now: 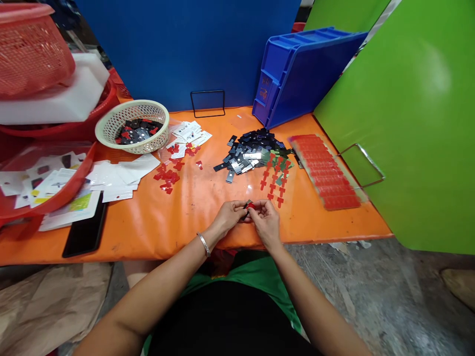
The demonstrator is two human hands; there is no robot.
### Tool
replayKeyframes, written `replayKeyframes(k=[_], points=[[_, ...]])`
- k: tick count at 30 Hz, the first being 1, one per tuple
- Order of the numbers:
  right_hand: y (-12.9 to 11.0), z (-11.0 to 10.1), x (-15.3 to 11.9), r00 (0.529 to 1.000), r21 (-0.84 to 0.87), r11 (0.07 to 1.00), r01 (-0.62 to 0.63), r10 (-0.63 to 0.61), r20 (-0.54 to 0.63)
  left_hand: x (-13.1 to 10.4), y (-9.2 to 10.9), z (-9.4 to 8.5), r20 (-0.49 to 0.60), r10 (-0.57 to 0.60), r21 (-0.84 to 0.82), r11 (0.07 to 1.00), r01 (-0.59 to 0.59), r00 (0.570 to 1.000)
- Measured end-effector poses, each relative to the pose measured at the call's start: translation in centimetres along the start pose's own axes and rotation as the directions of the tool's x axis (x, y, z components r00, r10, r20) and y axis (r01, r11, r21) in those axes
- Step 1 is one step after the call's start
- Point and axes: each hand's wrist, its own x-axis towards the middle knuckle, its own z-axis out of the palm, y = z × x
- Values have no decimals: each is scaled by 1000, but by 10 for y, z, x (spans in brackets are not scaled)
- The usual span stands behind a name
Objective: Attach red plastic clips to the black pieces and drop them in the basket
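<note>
Your left hand (227, 217) pinches a small flat black piece (245, 213), your right hand (267, 221) a small red piece (251, 205) against it, above an orange-covered table (200, 198); beyond lie red T-shaped cutouts (272, 188), heaped glossy black strips (252, 149) and a tipped blue plastic crate (297, 84).

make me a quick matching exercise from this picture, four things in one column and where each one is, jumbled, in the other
Things
1. Blue plastic crate
2. Silver bracelet
3. Small black-and-red item
4. Cream perforated basket

Places
A. Around the left wrist
B. Beside the red baskets, on the table's left side
C. At the back of the orange table, near the green panel
D. Between the left hand and right hand

Pairs: 1-C; 2-A; 3-D; 4-B
</note>
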Motion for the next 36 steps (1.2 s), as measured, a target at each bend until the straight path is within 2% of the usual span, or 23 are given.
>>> replayKeyframes(k=[3,7,9,13,28,36], points=[[-3,0,-3,999,-47,998,51,-51,2,0,-2,3,-54,-6,-6,1000,6,999],[-6,-3,-1,971,-272,941,199,-226,-74,0,-2,4,-72,-19,-2,1000,19,997],[-6,-5,3,962,-343,913,222,-263,-77,0,-1,4,-71,-21,15,1000,22,997],[-3,-7,9,975,-340,923,183,-215,-60,0,0,4,-56,-22,26,999,23,998],[0,-7,12,984,-327,935,137,-168,-66,-1,0,3,-38,-13,24,1000,14,999],[-2,-4,10,983,-334,936,108,-150,-102,-4,-1,4,1,44,10,999,-44,999]])
